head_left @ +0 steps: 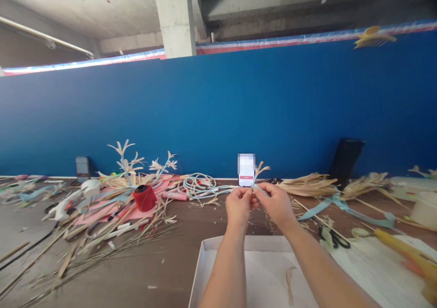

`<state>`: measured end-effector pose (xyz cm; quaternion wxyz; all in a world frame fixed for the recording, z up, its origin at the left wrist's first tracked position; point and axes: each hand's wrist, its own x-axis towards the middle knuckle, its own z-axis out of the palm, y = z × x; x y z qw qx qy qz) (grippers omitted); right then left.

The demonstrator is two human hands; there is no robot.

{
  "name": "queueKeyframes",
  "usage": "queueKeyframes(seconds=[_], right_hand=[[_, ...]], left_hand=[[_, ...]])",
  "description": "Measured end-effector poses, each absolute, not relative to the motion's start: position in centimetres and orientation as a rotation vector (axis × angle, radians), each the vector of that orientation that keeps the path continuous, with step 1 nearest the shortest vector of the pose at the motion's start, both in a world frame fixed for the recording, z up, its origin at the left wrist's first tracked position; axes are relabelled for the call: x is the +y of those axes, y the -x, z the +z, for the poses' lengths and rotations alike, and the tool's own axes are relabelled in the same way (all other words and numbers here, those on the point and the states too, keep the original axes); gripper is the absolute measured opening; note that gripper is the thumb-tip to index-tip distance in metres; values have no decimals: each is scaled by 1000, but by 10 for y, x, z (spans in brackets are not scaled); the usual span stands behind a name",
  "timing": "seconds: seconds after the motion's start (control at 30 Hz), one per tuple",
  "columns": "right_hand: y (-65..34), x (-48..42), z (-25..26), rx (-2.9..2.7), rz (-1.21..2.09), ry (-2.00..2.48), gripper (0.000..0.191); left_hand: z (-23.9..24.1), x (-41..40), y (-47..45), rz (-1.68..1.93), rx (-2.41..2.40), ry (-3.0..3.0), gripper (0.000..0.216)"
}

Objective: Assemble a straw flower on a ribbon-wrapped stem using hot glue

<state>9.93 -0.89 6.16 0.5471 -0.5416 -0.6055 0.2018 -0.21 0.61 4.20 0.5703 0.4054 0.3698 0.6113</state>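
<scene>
Brown surface (pixel 164 271) carries a white box (pixel 262 271); right of the box, a pale tub (pixel 425 210) hides its contents. Left beyond the box rise two blue-stemmed straw sprigs (pixel 124 163), seemingly finished. Near the box's far edge, the left hand (pixel 239 205) and right hand (pixel 276 203) pinch another sprig (pixel 258 171), its blue wrapping (pixel 254 181) (partly hidden) apparently just begun. The box holds a dried strip (pixel 289 284).

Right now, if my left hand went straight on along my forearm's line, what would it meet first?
Most likely the lit phone standing ahead of your left hand, with the blue partition behind it. The gap to the phone is hard to judge from this view.
</scene>
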Motion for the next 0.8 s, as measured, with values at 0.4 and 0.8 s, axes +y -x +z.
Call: queueKeyframes(seconds=[0.4, 0.8], right_hand=[[-95, -12, 64, -1359, 455, 1346, 32], [-99, -13, 69, -1287, 589, 1375, 33]], left_hand=[[43, 3, -1, 1465, 989, -1051, 16], [45, -6, -8, 1513, 1054, -1136, 16]])
